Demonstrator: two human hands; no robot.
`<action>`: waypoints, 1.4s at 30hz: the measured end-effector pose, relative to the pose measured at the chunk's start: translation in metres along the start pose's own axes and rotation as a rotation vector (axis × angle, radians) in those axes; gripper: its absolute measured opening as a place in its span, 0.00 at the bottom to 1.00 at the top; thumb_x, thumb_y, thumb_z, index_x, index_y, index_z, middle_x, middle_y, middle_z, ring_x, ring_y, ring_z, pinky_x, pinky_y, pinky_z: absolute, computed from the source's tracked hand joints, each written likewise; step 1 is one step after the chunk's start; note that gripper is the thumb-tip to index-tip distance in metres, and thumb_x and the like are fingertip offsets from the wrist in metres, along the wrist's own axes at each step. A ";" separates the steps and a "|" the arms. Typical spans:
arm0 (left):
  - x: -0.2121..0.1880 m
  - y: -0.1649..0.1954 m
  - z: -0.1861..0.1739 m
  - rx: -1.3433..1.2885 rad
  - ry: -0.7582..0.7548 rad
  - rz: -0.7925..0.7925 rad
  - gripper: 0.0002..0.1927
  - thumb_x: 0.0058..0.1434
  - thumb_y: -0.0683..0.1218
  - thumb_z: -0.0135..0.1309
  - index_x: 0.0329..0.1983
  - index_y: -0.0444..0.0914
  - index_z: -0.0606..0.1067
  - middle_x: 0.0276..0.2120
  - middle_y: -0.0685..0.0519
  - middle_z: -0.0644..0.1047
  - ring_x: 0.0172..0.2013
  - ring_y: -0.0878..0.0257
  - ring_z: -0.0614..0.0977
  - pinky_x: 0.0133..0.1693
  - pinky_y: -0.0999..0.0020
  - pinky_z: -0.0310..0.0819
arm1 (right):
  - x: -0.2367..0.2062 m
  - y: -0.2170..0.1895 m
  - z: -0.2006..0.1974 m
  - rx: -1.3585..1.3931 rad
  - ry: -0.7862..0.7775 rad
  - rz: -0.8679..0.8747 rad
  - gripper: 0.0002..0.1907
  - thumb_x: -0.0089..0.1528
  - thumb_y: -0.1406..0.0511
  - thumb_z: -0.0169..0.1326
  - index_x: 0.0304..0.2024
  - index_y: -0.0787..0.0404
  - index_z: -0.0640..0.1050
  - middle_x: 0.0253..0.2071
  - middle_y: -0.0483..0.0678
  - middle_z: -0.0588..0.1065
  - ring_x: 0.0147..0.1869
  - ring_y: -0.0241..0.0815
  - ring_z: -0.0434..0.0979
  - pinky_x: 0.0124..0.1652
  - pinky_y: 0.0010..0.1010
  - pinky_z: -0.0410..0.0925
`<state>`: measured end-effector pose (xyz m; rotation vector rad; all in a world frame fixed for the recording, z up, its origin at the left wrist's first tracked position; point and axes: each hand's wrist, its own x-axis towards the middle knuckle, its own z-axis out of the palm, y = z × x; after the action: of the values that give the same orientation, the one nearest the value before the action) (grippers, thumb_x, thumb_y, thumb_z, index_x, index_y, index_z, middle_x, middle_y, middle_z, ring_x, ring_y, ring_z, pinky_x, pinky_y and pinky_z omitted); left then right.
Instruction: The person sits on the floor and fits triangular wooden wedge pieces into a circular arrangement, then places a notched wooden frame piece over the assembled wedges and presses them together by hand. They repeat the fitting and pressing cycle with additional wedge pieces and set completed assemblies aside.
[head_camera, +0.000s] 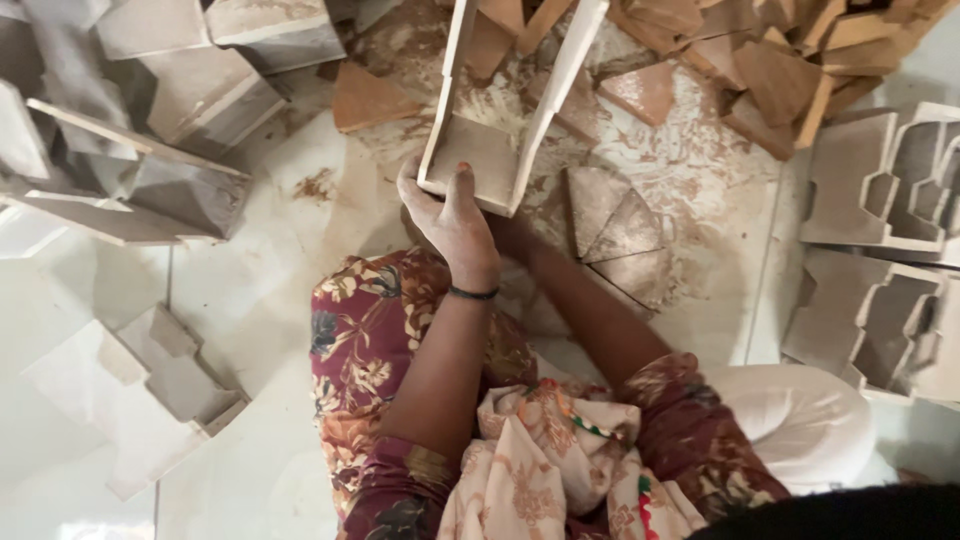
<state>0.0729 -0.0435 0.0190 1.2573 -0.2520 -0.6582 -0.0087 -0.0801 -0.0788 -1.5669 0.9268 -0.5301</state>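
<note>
Down at the bottom of the view, the person's lap, draped in floral maroon cloth (370, 340) with a pale patterned scarf (540, 470) bunched over it. Up from there runs the left forearm, a thin dark bangle (473, 293) at the wrist, and the left hand (452, 215) is clamped on the near end of a long wooden channel piece (500, 110), thumb wrapped round its left edge, fingers pressed against the end block. The piece stands tilted away from the person, its two pale side rails running up and out of the top of the view. The right forearm reaches in underneath, but the right hand is hidden behind the piece and the left wrist, so there is no telling whether it grips or lies loose.

Just right of the hands, triangular wood pieces (620, 235) lie fanned together on the dusty white tiled floor (250, 290). Off left, a stepped wooden block (170, 370) lies flat. Further left, stacked grey-brown frames (150, 150). Far right, notched cut-out panels (880, 250). Up top, a heap of reddish wood offcuts (780, 70) amid sawdust.
</note>
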 end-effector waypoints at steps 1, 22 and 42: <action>0.001 0.003 -0.001 0.001 -0.006 0.029 0.22 0.61 0.36 0.56 0.58 0.30 0.68 0.51 0.46 0.71 0.50 0.60 0.74 0.56 0.66 0.70 | 0.010 0.001 -0.016 -0.211 0.081 -0.037 0.38 0.64 0.54 0.55 0.72 0.64 0.60 0.68 0.56 0.63 0.74 0.54 0.60 0.72 0.46 0.52; -0.001 0.026 -0.007 -0.311 0.064 -0.192 0.23 0.61 0.35 0.53 0.60 0.30 0.65 0.46 0.49 0.72 0.44 0.62 0.74 0.49 0.68 0.70 | -0.007 -0.015 -0.015 -1.097 0.380 0.093 0.09 0.55 0.64 0.58 0.36 0.62 0.80 0.37 0.60 0.77 0.43 0.61 0.78 0.41 0.48 0.70; 0.013 -0.009 0.007 -0.292 0.059 -0.268 0.26 0.57 0.36 0.54 0.59 0.34 0.64 0.37 0.53 0.71 0.29 0.69 0.69 0.29 0.74 0.64 | -0.069 -0.015 -0.049 -1.192 0.330 0.141 0.20 0.65 0.54 0.54 0.49 0.63 0.77 0.42 0.63 0.78 0.39 0.63 0.78 0.37 0.52 0.72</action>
<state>0.0767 -0.0587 0.0101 1.0351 0.0631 -0.8527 -0.0822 -0.0544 -0.0426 -2.4618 1.7750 -0.0859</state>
